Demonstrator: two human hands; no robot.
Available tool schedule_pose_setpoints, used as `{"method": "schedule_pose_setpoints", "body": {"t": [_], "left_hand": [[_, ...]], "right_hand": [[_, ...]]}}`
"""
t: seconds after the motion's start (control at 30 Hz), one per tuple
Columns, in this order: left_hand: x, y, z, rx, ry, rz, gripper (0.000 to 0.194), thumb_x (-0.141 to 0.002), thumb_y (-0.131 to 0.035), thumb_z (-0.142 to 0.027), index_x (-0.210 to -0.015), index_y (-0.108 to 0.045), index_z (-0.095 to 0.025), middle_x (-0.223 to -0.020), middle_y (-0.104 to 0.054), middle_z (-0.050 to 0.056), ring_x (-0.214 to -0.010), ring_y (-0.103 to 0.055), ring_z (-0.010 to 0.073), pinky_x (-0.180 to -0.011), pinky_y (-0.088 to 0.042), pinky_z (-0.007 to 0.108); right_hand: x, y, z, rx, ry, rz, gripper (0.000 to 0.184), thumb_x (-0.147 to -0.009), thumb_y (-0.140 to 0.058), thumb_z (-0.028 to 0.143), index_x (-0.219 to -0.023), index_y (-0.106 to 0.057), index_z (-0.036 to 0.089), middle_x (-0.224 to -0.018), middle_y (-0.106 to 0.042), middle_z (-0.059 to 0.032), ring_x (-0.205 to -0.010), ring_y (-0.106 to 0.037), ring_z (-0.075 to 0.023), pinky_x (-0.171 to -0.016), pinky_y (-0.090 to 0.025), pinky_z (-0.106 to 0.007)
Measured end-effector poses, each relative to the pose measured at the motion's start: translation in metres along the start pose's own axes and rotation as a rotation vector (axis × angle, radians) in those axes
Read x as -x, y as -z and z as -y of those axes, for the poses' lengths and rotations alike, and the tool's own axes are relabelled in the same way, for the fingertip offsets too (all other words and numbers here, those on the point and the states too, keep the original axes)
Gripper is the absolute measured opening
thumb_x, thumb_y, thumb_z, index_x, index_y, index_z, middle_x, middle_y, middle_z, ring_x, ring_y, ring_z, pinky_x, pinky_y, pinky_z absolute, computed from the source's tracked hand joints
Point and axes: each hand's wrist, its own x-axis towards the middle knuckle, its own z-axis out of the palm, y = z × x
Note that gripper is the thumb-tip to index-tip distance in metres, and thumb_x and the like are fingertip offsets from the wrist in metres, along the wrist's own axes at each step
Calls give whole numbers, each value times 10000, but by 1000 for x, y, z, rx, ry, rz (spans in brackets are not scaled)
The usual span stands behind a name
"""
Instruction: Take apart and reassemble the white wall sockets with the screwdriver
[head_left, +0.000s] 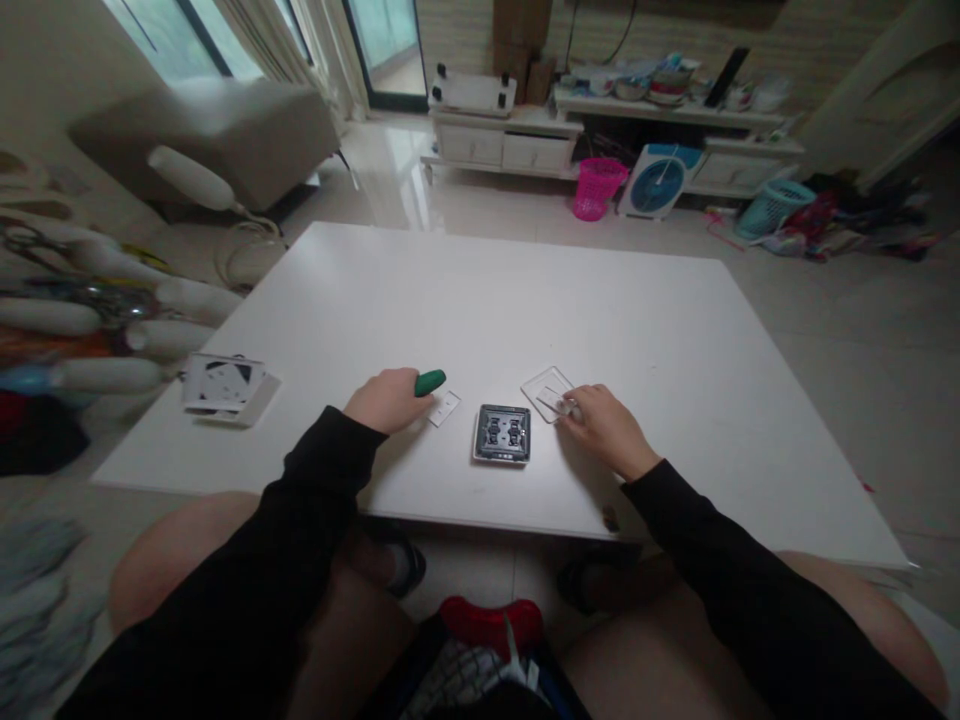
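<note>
My left hand (391, 400) is closed around a smooth, rounded green object (430, 383) that looks like a tool handle; the rest of it is hidden. Just by those fingers lies a small white rectangular plate (445, 408) with markings. Between both hands, a square wall-switch body (502, 434), with dark inner parts facing up, rests on the table. My right hand (604, 428) pinches at the near right part of a square whitish, see-through frame (545, 385). A small pale piece shows at its fingertips, too indistinct to name.
The white table (480, 300) carries a box with printed sides (225, 388) on its left and a small dark item (610, 518) near its front edge. Beyond it stand a pink basket (598, 190), a blue fan (657, 182) and a low cabinet (502, 148).
</note>
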Motion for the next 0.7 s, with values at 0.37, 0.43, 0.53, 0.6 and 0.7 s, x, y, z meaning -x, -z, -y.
{"method": "schedule_pose_setpoints", "body": {"t": [0.37,0.43,0.53,0.6,0.7], "left_hand": [[-1,-4,-4,104,-87,-104,259,-878,-536,-433,-905,-640,-198,-926,-723,122,-875,-685,298,-706,-442,360],[-1,-5,-4,96,-89,-98,260,-878,-542,-435,-909,-640,-197,-933,-722,124,-878,-683,300,-705,-440,361],[-1,-6,-4,97,-90,-96,268,-881,-545,-446,-912,-643,-199,-928,-720,119,-869,-681,297,-700,-436,358],[-2,-7,-4,105,-96,-96,270,-883,-546,-451,-908,-644,-201,-918,-717,116,-862,-679,295,-699,-434,357],[-2,-7,-3,110,-107,-100,270,-879,-552,-451,-906,-650,-200,-904,-715,117,-849,-676,295,-698,-436,360]], "right_hand": [[1,0,3,36,16,-12,148,-861,-583,96,-928,-678,188,-943,-702,-93,-875,-543,-238,-681,-345,-327],[1,-1,2,34,10,-20,154,-860,-584,94,-932,-686,186,-938,-703,-89,-869,-544,-234,-676,-343,-326],[0,-1,2,36,4,-14,152,-860,-593,101,-931,-699,185,-940,-707,-84,-869,-549,-231,-671,-345,-324],[-1,0,3,51,-5,-8,151,-861,-594,107,-922,-707,186,-941,-710,-82,-874,-555,-232,-671,-347,-325],[-1,0,4,72,-14,-8,156,-868,-587,115,-920,-717,185,-947,-716,-84,-880,-564,-234,-677,-353,-328]]}}
